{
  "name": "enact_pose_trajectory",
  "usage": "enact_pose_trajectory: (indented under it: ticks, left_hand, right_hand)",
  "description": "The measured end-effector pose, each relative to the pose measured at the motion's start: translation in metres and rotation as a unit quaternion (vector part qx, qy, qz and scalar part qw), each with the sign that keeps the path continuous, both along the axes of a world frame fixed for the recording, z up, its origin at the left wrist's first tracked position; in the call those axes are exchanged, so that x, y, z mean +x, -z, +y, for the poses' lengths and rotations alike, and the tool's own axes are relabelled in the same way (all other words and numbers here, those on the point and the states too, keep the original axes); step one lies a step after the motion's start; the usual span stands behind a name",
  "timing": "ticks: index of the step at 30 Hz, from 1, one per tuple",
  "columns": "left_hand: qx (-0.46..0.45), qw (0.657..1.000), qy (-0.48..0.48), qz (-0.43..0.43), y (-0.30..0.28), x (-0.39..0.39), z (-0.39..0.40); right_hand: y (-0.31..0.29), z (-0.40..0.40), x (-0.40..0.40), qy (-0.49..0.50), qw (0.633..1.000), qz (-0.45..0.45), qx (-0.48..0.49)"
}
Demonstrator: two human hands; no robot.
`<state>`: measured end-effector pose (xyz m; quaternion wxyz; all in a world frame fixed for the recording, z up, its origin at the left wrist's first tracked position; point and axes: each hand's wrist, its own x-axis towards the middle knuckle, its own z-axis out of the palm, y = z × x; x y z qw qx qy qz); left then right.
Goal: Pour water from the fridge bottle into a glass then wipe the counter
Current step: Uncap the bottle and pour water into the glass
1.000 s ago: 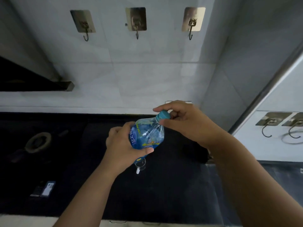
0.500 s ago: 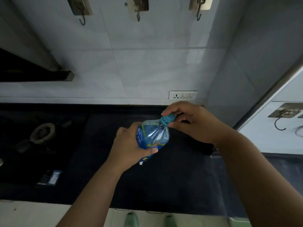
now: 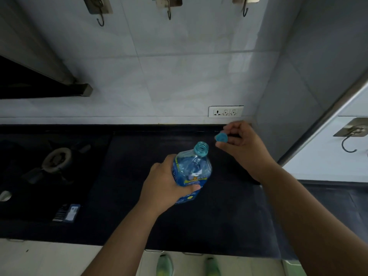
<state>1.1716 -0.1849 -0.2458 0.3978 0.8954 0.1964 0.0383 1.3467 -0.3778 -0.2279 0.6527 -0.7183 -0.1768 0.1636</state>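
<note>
- Head view is showing both hands out over the dark desk (image 3: 219,216), with the bottle between them.
- Left hand (image 3: 165,186) is wrapping around the body of the blue bottle (image 3: 192,172) — fingers are curling behind it and the thumb is pressing across the front near the label.
- That bottle is tilting with its neck leaning up and to the right; its threaded mouth is standing uncovered, and whether its base is touching the desk cannot be told, since the hand is hiding it.
- Right hand (image 3: 242,144) is hanging just beside the bottle's mouth, up and to the right of it, and is not touching the bottle.
- Its fingertips and thumb are pinching the small blue cap (image 3: 221,138) — the remaining fingers are curling loosely into the palm.
- Cap and bottle mouth are sitting near each other but apart.
- Gas burner (image 3: 56,160) is sitting on the left part of the desk, well apart from the hands.
- White wall socket (image 3: 226,111) is showing on the tiled wall behind the desk, above the right hand.
- Metal hooks (image 3: 169,8) are hanging along the top of the wall.
- Green shoes (image 3: 164,265) are showing on the floor below the desk's front edge.
</note>
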Motion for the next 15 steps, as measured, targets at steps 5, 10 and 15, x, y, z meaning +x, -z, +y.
enact_pose_trajectory:
  ticks: [5,10,15]
  left_hand:
    - [-0.069,0.998,-0.009,-0.002,0.028,0.007,-0.016]
    - [-0.114,0.993,-0.016,0.025,0.069,0.009,-0.032]
    - [-0.160,0.986,-0.017,0.047,0.101,0.010,-0.044]
  right_hand:
    - [0.086,-0.006,0.005,0.041,0.983,0.031,-0.177]
    - [0.145,-0.016,0.000,0.046,0.961,0.048,-0.268]
    - [0.183,-0.023,-0.006,0.032,0.946,0.064,-0.317]
